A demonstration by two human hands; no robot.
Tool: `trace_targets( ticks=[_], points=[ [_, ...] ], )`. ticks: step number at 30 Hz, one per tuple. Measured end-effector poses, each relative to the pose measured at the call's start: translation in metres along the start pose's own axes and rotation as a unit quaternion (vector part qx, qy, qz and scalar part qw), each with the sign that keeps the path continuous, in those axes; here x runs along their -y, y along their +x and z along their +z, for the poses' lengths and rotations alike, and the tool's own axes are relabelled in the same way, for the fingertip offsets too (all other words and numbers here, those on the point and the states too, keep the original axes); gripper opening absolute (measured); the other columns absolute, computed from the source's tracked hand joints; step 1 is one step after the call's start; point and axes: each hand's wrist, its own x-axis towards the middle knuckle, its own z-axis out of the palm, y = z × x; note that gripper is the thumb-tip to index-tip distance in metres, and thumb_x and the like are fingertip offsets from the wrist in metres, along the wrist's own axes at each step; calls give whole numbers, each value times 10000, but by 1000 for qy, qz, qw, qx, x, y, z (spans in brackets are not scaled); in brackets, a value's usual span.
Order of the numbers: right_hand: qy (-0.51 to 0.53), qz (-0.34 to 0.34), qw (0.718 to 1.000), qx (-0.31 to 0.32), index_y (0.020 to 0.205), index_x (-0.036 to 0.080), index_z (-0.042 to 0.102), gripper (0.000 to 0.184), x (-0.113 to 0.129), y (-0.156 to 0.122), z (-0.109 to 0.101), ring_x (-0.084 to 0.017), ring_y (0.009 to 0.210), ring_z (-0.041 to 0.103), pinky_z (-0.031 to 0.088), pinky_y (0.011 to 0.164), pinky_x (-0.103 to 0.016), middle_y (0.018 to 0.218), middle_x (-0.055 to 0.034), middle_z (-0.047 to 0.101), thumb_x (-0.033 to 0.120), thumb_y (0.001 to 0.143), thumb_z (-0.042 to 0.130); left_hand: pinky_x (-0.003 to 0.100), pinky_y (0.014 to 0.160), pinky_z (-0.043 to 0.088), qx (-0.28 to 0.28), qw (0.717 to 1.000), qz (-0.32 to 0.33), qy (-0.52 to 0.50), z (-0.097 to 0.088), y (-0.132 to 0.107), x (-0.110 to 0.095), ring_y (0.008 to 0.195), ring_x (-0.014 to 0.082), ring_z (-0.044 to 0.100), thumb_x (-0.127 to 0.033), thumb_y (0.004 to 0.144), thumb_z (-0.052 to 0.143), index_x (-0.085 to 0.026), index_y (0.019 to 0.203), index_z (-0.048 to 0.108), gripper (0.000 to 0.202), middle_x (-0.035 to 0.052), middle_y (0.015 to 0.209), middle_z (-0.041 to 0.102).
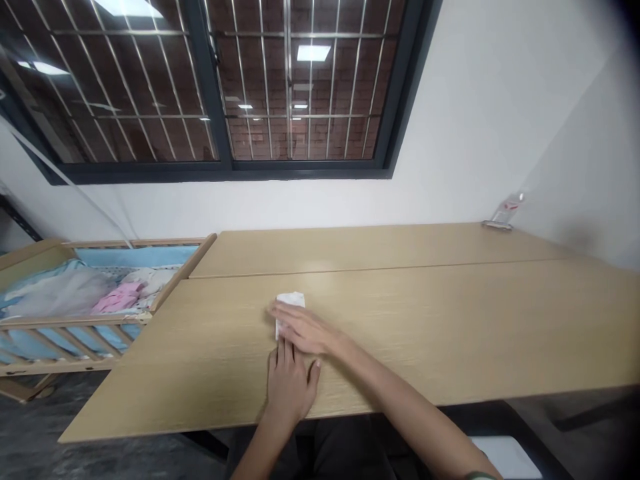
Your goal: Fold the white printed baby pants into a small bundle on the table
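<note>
A small folded white cloth or paper [291,301] lies on the light wooden table [450,313], near its middle left. My right hand [303,328] lies flat across it, fingers stretched out and pointing left, pressing it down. Just below, my left hand [289,385] rests flat on the table with fingers extended forward, its fingertips touching the near edge of the white piece under my right hand. Most of the white piece is hidden by my right hand.
A wooden baby cot [75,300] with blue lining and pink and white cloths stands at the table's left end. A small clear sign holder [503,213] sits at the far right corner. A barred window [225,87] fills the wall behind.
</note>
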Motion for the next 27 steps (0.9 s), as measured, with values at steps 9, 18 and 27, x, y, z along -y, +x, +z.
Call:
trace_targets(
  ticks=[9,18,27],
  points=[
    [-29,19,984,173,1602,242,298,580,-31,2,3,-179,1561,176,74,1284,-364,1666,-12,262,493,1081,256,535,1071,386,-10,995,0,98,-5,1,-6,1372,381,456,-513,1000,377,-54,1409,565,643,241,1439,562],
    [-41,69,988,132,1615,205,256,677,-90,27,-10,-207,1573,117,16,1284,-366,1685,-24,187,587,1057,220,462,1077,389,-10,989,-3,145,-9,1,-9,1442,342,388,-493,1001,382,-22,1479,469,676,235,1524,485],
    [83,249,960,-101,1622,161,244,739,-114,25,5,-256,1565,162,134,1267,-458,1691,-122,188,598,1029,297,492,1091,345,-26,990,-34,136,-25,4,-7,1454,356,341,-473,997,407,-85,1485,459,625,211,1565,428]
  ],
)
